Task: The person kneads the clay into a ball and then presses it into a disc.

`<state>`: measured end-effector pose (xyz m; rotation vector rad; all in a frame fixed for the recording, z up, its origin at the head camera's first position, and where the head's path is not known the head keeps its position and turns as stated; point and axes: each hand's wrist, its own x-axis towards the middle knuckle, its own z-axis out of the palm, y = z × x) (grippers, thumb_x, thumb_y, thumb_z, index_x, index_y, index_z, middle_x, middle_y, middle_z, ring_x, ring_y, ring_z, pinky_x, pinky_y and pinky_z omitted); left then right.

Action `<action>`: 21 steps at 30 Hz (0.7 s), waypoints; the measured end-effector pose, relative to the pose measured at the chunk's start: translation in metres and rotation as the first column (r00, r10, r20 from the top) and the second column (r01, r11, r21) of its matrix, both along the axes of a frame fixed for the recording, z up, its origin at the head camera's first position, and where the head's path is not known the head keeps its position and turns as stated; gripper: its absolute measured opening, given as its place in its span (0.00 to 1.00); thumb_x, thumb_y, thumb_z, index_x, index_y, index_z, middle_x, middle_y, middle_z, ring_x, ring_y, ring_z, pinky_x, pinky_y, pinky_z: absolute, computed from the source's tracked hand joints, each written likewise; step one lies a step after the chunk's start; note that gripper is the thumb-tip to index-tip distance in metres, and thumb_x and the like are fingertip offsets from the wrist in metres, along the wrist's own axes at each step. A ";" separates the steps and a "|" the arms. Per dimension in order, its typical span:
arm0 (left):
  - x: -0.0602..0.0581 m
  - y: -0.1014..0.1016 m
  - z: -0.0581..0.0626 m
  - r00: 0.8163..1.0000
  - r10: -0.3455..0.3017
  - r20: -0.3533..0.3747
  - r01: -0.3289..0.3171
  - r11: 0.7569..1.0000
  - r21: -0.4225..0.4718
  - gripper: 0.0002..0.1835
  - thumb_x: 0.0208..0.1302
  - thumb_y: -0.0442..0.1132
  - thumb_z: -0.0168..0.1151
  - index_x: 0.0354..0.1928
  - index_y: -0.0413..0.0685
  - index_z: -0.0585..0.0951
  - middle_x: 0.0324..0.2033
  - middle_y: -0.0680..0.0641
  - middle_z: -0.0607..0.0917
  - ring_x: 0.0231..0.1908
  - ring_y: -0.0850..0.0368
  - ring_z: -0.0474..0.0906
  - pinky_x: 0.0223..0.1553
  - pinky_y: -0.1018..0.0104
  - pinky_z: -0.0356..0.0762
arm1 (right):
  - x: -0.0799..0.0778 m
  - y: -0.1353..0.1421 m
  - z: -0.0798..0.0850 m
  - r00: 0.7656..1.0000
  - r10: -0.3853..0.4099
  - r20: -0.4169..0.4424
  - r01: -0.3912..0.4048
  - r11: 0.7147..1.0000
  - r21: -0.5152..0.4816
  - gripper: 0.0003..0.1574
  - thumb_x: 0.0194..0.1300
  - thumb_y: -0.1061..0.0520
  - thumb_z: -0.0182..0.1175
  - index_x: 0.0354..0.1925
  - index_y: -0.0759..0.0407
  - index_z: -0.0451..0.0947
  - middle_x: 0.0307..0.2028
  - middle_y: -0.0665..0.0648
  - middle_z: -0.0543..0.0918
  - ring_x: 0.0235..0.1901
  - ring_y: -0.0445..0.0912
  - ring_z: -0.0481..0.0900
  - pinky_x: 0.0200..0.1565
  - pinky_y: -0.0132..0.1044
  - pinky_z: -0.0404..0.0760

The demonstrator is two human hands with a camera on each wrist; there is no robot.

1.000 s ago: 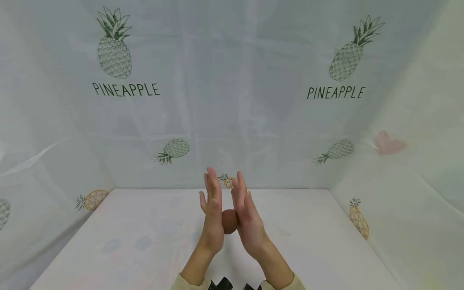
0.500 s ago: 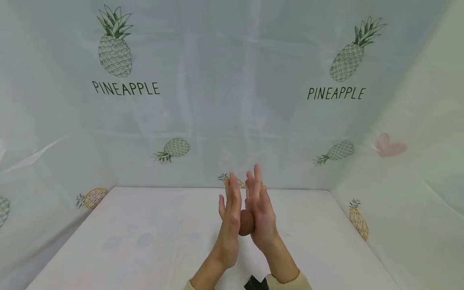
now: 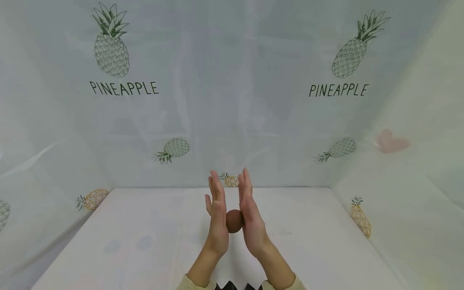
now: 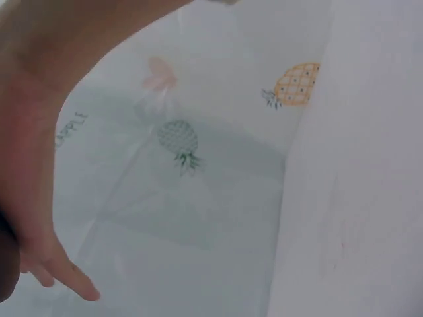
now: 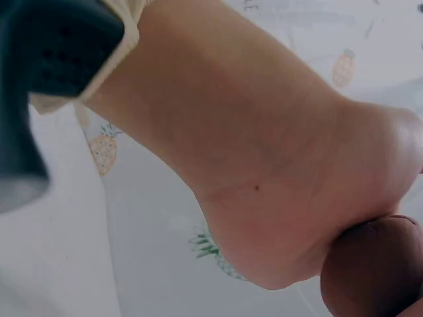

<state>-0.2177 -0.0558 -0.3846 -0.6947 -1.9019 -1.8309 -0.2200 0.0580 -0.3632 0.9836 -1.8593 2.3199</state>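
Note:
A brown ball point(image 3: 235, 221), which looks like clay, is sandwiched between two upright palms in the middle of the head view. My left hand point(image 3: 218, 217) touches it from the left, fingers straight and pointing up and away. From the other side my right hand point(image 3: 251, 219) presses against it, its fingers also extended. Both hands are raised above the table. In the right wrist view the ball point(image 5: 373, 267) shows a thin crease and lies against a palm's heel. Only a dark sliver of the ball point(image 4: 8, 267) enters the left wrist view, beside a hand with extended fingertips.
A white table point(image 3: 145, 233) with faint coloured spots lies below the hands. Pale sheeting point(image 3: 232, 100) printed with pineapples hangs behind it and at both sides. A dark device point(image 5: 73, 53) sits at a cream sleeve cuff in the right wrist view.
Both hands shifted right with the ball, then came back left close to where they were. Their fingertips changed relative height slightly, and the ball stayed between the palms.

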 end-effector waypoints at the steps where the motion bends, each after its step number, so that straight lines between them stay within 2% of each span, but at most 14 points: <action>1: 0.001 0.003 -0.001 1.000 -0.006 -0.007 0.006 1.000 -0.006 0.36 0.81 0.67 0.13 0.84 0.71 0.28 0.84 0.64 0.25 0.82 0.62 0.15 0.71 0.37 0.06 | 0.000 0.002 0.001 0.999 -0.022 -0.031 0.022 1.000 -0.004 0.36 0.86 0.40 0.18 0.86 0.32 0.26 0.85 0.43 0.30 0.84 0.46 0.23 0.75 0.68 0.19; 3: 0.003 0.009 -0.002 0.999 -0.025 -0.037 0.024 1.000 -0.020 0.36 0.82 0.66 0.13 0.85 0.67 0.28 0.84 0.62 0.25 0.82 0.59 0.16 0.70 0.33 0.06 | -0.002 0.006 0.001 0.996 -0.059 -0.068 0.058 0.998 -0.016 0.36 0.86 0.42 0.18 0.86 0.32 0.25 0.85 0.43 0.30 0.84 0.46 0.23 0.75 0.68 0.19; 5: 0.006 0.013 -0.005 0.996 -0.042 -0.075 0.039 0.999 -0.037 0.36 0.82 0.64 0.12 0.85 0.63 0.28 0.84 0.59 0.24 0.82 0.56 0.16 0.69 0.31 0.07 | -0.007 0.009 0.001 0.994 -0.085 -0.067 0.083 0.996 -0.034 0.36 0.86 0.41 0.18 0.86 0.32 0.25 0.85 0.43 0.30 0.84 0.46 0.24 0.75 0.67 0.19; 8: 0.006 0.017 -0.008 0.993 -0.073 -0.092 0.070 0.997 -0.035 0.36 0.83 0.63 0.11 0.84 0.61 0.26 0.84 0.58 0.23 0.82 0.53 0.14 0.69 0.31 0.06 | -0.014 0.012 -0.002 0.996 -0.091 -0.002 0.091 0.994 -0.054 0.36 0.87 0.38 0.20 0.85 0.30 0.26 0.85 0.43 0.30 0.84 0.46 0.24 0.76 0.65 0.19; 12: 0.001 0.016 -0.013 0.996 -0.073 -0.054 0.074 0.997 0.025 0.35 0.82 0.63 0.11 0.84 0.65 0.24 0.83 0.59 0.21 0.81 0.56 0.11 0.70 0.34 0.05 | -0.022 0.007 -0.008 0.990 -0.103 0.092 0.103 0.995 -0.004 0.36 0.87 0.34 0.21 0.85 0.26 0.27 0.85 0.43 0.30 0.84 0.47 0.24 0.78 0.65 0.23; 16: -0.004 0.015 -0.017 0.998 -0.049 -0.031 0.051 0.996 0.072 0.35 0.82 0.63 0.11 0.83 0.63 0.22 0.82 0.58 0.18 0.79 0.57 0.08 0.70 0.35 0.04 | -0.025 0.001 -0.013 0.977 -0.181 0.111 0.170 0.980 0.099 0.35 0.86 0.33 0.21 0.84 0.24 0.27 0.85 0.44 0.32 0.85 0.50 0.29 0.79 0.68 0.35; 21: -0.009 0.017 -0.018 0.999 -0.038 -0.021 0.039 0.997 0.065 0.37 0.82 0.64 0.12 0.82 0.61 0.21 0.81 0.57 0.17 0.79 0.56 0.08 0.69 0.35 0.03 | -0.026 0.001 -0.014 0.953 -0.287 0.097 0.267 0.947 0.179 0.37 0.87 0.31 0.32 0.83 0.19 0.29 0.85 0.43 0.36 0.84 0.49 0.42 0.78 0.65 0.53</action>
